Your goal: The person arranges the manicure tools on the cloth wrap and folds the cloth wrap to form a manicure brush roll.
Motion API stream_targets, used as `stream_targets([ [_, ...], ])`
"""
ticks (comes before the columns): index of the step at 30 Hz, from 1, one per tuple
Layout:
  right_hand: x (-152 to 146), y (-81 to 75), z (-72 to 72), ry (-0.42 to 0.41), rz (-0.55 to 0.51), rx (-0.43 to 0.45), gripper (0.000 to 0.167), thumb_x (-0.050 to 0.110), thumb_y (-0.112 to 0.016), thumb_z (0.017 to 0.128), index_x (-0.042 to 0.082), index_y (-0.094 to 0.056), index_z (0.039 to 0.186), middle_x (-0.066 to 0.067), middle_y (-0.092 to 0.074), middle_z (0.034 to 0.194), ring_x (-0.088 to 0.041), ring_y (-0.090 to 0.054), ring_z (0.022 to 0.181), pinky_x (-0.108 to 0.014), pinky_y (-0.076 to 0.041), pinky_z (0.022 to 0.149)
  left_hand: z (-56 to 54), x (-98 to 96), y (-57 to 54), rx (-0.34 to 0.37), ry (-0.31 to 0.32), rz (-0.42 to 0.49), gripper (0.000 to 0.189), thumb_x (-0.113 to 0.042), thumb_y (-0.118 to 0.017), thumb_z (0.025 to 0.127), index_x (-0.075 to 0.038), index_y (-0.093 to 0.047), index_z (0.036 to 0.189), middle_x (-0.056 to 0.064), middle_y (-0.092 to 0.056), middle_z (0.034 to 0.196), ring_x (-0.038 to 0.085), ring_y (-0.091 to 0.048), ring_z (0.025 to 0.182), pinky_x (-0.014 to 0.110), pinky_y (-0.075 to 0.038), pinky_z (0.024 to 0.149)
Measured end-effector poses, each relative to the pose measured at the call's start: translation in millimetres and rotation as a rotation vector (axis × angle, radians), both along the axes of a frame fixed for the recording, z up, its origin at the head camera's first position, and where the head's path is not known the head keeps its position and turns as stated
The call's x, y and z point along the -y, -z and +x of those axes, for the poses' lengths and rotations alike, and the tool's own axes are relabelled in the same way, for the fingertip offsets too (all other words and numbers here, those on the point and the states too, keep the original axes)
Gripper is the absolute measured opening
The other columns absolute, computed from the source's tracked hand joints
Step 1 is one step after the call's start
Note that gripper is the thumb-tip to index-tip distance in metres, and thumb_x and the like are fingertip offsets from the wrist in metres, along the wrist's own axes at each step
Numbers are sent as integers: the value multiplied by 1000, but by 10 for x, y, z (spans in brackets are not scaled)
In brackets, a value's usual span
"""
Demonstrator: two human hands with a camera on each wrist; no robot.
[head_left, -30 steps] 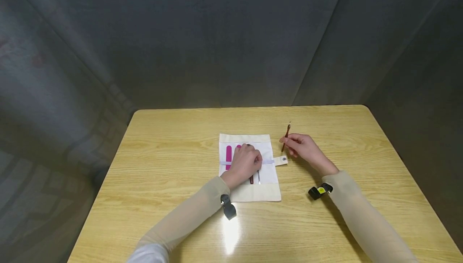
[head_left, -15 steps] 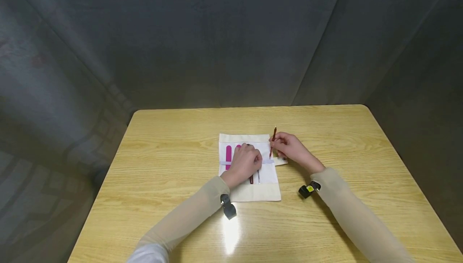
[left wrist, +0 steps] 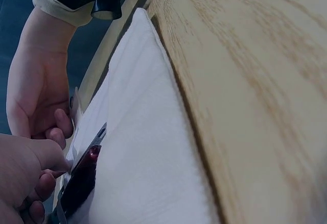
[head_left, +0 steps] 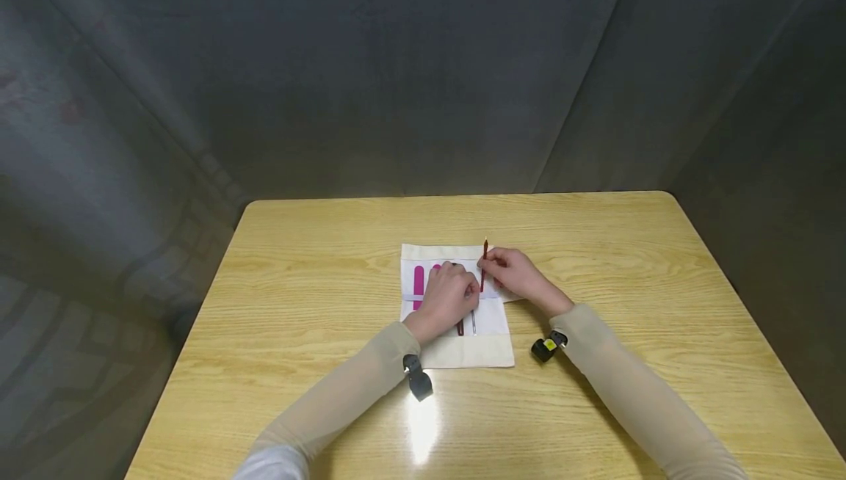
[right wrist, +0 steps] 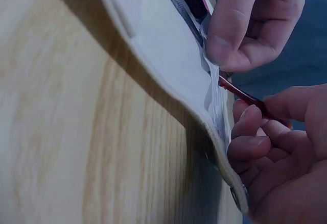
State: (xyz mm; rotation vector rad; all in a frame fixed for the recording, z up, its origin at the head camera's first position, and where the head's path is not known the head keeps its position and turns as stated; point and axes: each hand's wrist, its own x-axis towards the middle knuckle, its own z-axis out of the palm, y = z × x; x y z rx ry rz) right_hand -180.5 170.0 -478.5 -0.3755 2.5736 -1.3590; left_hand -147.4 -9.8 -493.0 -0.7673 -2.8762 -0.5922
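tool (right wrist: 241, 94), slim, glossy, dark red, pinched in the right hand (head_left: 517, 273)
its long axis stands crosswise to the flat white elastic band (right wrist: 216, 100) the left hand (head_left: 449, 295) pinches, just beside.

Around the wood-grain counter (head_left: 317, 245) I see dark grey curtains (head_left: 396, 98), behind and on both sides.

One high, wide view; two low, close, sideways-turned ones.
From the head, the camera faces forward and down over most of the surface (head_left: 317, 282). Each wrist camera looks along the cloth (head_left: 469, 351) from close by, past its own hand toward the other; both wrist views share the left hand (head_left: 448, 295), the right hand (head_left: 517, 273) and part of the cloth.
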Motion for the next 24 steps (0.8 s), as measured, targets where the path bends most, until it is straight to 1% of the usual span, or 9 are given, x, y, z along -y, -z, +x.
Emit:
stream_targets([
  [4,4,16,10,-26,30,-2,17,14,-60,99,0,-68,100,-1,-54,67,-15,-47,57,-28,-39,55,3,1,4,3,-5,2,6,-17,-70,81,-21,-70,76,-8,-53,76,17,-50,84,38,-38,80],
  [8,8,20,20,-43,9,20,15,10,-60,97,-2,-64,105,-4,-58,70,-13,-47,55,-27,-39,54,3,4,20,-2,-8,3,6,-18,-71,80,-21,-69,75,-8,-53,76,17,-50,84,38,-39,79],
  [12,27,5,31,-30,-23,55,13,11,-58,98,0,-59,104,-7,-57,71,-14,-47,53,-26,-39,51,1,5,31,-3,-7,6,4,-18,-71,80,-21,-70,76,-8,-54,76,17,-50,84,38,-38,79],
  [15,40,-3,26,-18,-24,79,14,15,-57,99,1,-60,102,-9,-58,73,-15,-49,53,-26,-39,50,0,6,33,1,-6,3,4,-18,-70,80,-21,-70,77,-8,-54,77,17,-50,84,38,-38,79],
  [19,52,-17,10,-14,-21,109,16,14,-57,99,-1,-61,102,-12,-60,77,-16,-50,54,-26,-40,49,0,4,19,15,-5,-3,4,-19,-71,81,-20,-70,77,-8,-53,77,17,-50,84,38,-38,80],
  [24,45,-10,-10,-15,-32,138,17,10,-58,98,-2,-56,110,-12,-59,73,-15,-47,51,-24,-35,45,5,3,-3,15,5,11,4,-18,-71,80,-20,-70,77,-8,-53,77,16,-49,84,38,-38,81],
])
